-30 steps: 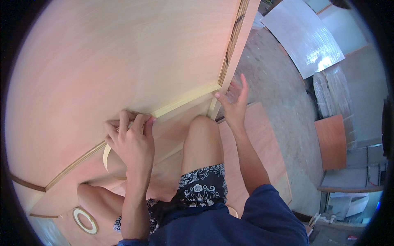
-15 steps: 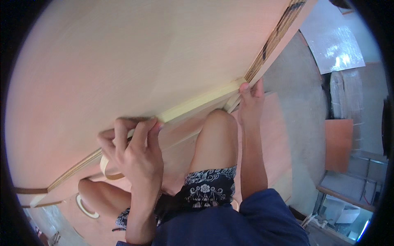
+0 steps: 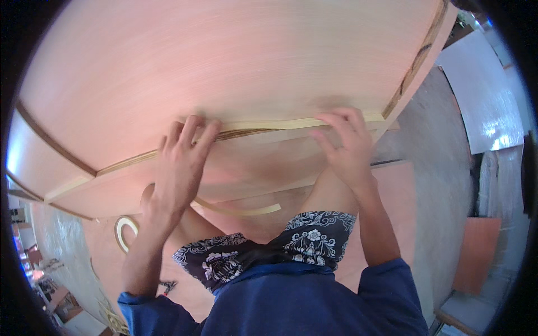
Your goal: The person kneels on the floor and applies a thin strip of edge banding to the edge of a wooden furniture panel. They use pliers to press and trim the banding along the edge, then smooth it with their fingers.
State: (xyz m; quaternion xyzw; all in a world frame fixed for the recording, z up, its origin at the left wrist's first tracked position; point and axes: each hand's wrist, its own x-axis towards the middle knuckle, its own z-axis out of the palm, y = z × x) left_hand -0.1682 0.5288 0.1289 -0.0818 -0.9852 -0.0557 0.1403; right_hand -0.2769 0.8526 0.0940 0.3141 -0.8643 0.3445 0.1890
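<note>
A pale edging strip [image 3: 274, 124] runs along the layered edge of a large plywood panel [image 3: 196, 67]. Toward the left the strip stands slightly off, with dark layers showing below it. My left hand [image 3: 182, 154] has its fingers bent round the strip at the panel's edge; its thumb is mostly hidden. The strip's loose tail curves out below that hand, over my thigh. Near the strip's right end is my right hand [image 3: 350, 137], thumb and fingers apart, fingertips at the strip's upper side. Its fingers are slightly blurred.
A roll of pale strip [image 3: 126, 232] lies on a plywood sheet [image 3: 395, 196] under my legs. By my left elbow is a small dark tool [image 3: 168, 287]. Right of the panel are a shiny sheet [image 3: 485, 92] and a reddish board [image 3: 479, 255].
The view has shifted, showing more of the panel's left side. My right hand has left the panel's corner and moved left along the strip, its fingers now apart. The strip's tail now hangs looser.
</note>
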